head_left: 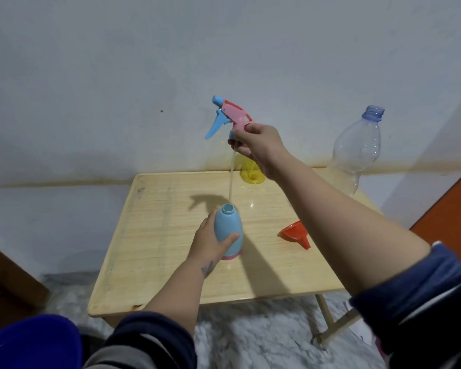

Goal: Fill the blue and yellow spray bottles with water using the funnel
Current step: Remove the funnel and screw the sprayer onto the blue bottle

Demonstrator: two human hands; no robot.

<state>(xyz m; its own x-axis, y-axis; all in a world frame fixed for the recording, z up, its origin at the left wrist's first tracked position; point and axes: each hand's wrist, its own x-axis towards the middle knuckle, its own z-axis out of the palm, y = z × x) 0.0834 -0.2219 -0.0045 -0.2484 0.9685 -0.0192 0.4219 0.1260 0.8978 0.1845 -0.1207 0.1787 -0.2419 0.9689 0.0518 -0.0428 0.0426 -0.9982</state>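
Note:
The blue spray bottle (228, 231) stands upright on the small wooden table (157, 249), its neck uncovered. My left hand (210, 242) grips its body from the left. My right hand (256, 145) holds the pink and blue spray head (228, 115) high above the bottle; its dip tube hangs down with the tip just beside the bottle's mouth. The yellow spray bottle (252, 173) stands at the table's far edge, mostly hidden behind my right wrist. An orange funnel (294, 234) lies on its side to the right of the blue bottle.
A large clear plastic bottle (357, 150) with a blue neck and no cap stands at the table's far right corner. A blue basin rim (32, 342) shows at the bottom left. A white wall rises behind the table; an orange door edge is at the right.

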